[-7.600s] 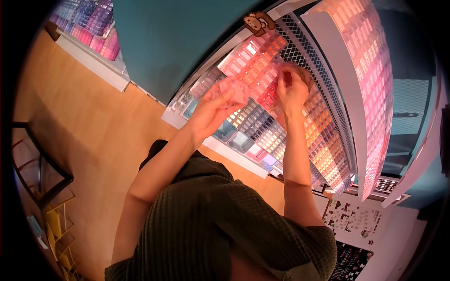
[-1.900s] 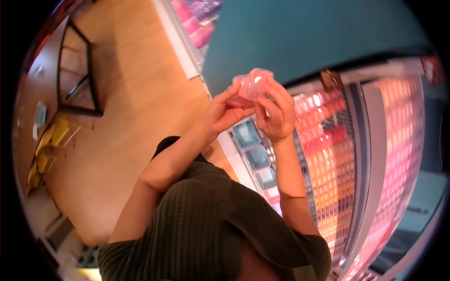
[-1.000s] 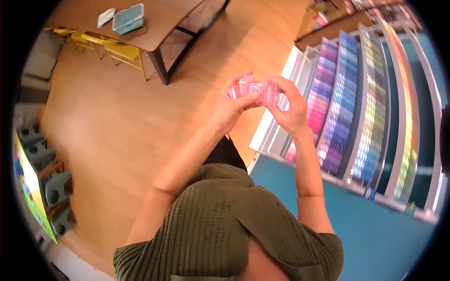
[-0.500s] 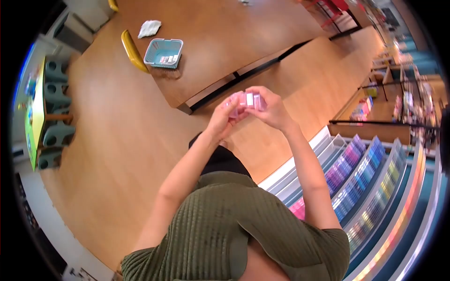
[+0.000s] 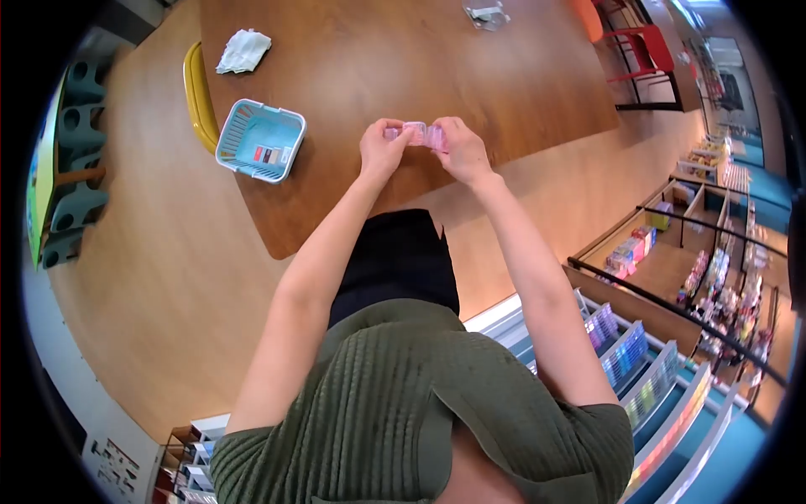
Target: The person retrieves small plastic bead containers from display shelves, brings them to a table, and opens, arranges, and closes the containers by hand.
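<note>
My left hand (image 5: 381,153) and my right hand (image 5: 463,153) are held close together above the near edge of the wooden table (image 5: 361,76). Between them is a row of small clear pink containers (image 5: 415,132). The left fingers are closed around the left end of the row, and the right fingers grip its right end. What the containers hold is too small to tell. To the left, a light blue basket (image 5: 262,141) stands on the table with a few small red, white and dark items in its bottom.
A crumpled white cloth or paper (image 5: 243,51) and a clear crinkled wrapper (image 5: 487,15) lie on the table. A yellow chair (image 5: 199,97) touches its left side. Racks of coloured containers (image 5: 623,353) and a wooden shelf unit (image 5: 638,244) stand at right; a red chair (image 5: 651,50) is farther back.
I have moved up to the table, so the basket looks larger and closer. My hands have gone from over the floor to over the table edge, still gripping the pink containers.
</note>
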